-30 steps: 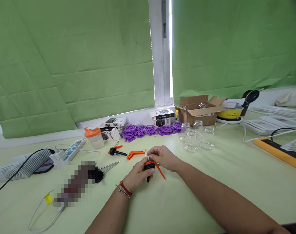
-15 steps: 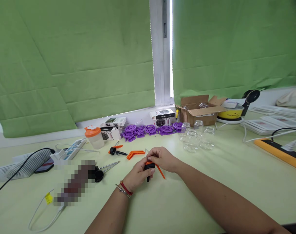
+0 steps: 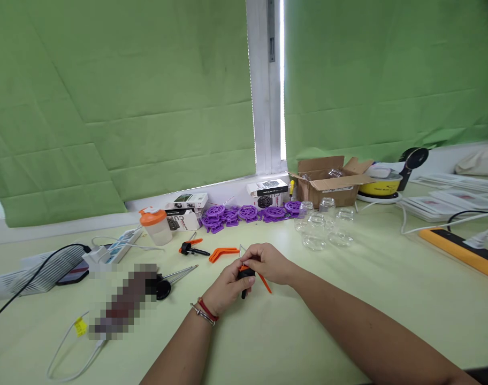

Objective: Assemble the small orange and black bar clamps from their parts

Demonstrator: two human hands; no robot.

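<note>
My left hand (image 3: 227, 289) is closed around a small black part (image 3: 246, 273) with a stub pointing down. An orange plastic strip (image 3: 265, 283) sticks out from this part to the lower right, and a thin metal rod (image 3: 240, 250) rises behind my fingers. My right hand (image 3: 271, 263) pinches at the top of the black part, its fingertips touching the orange plastic; whatever lies between them is hidden. Beyond my hands lie bent orange pieces (image 3: 223, 253) and a black part with a stem (image 3: 193, 249), with another orange piece beneath it.
Metal rods on a black round base (image 3: 162, 289) lie left. Purple plastic frames (image 3: 248, 213), printed boxes (image 3: 269, 194) and an orange-lidded shaker (image 3: 158, 230) line the back. Clear jars (image 3: 315, 235), a carton (image 3: 328, 193) and an orange-and-black power strip (image 3: 460, 251) stand right.
My right hand has shifted slightly over the black part, and the orange strip has moved a little with it. My left hand stays in place.
</note>
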